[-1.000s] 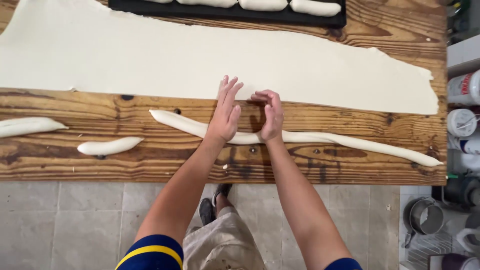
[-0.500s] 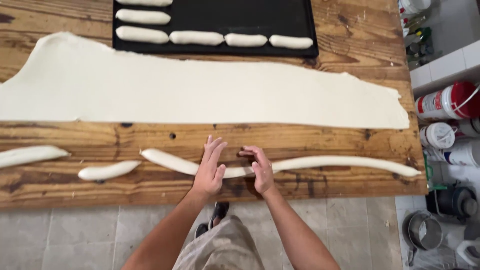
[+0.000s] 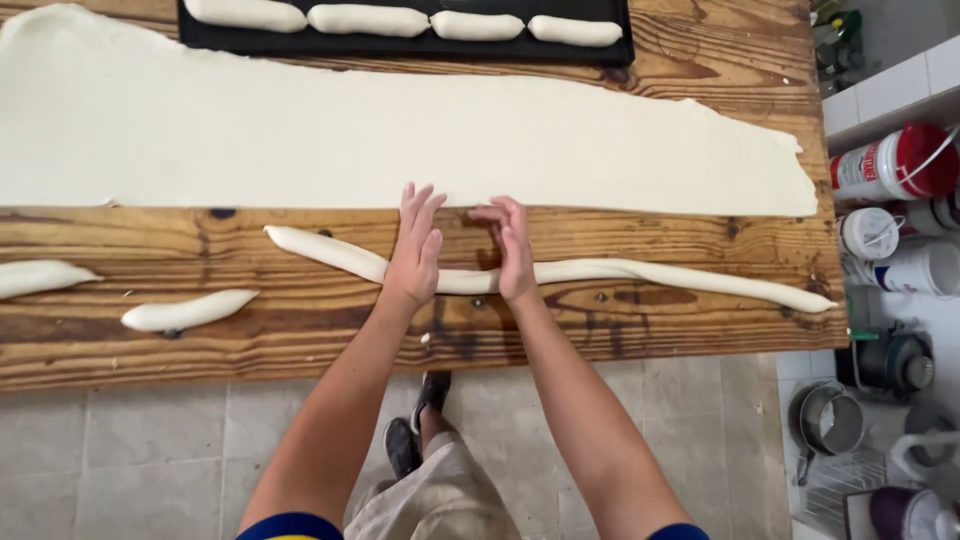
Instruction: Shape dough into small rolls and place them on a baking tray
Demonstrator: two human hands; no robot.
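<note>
A long thin rope of pale dough [image 3: 660, 272] lies across the wooden table [image 3: 640, 330]. My left hand [image 3: 416, 248] rests flat on the rope near its middle, fingers spread. Just to the right, my right hand [image 3: 512, 245] presses on the same rope, fingers stretched forward. Beyond both hands lies a wide rolled-out dough sheet [image 3: 330, 135]. Neither hand grips anything.
A short dough piece [image 3: 188, 311] and another piece [image 3: 40, 277] lie to the left. A black baking tray [image 3: 610, 47] with shaped dough rolls [image 3: 365, 18] stands at the back. Containers [image 3: 890, 165], pots and a kettle [image 3: 892, 362] are at the right, beyond the table's edge.
Both hands have slid forward over the dough rope, towards the dough sheet. The view has shifted, with the tray nearer the top edge.
</note>
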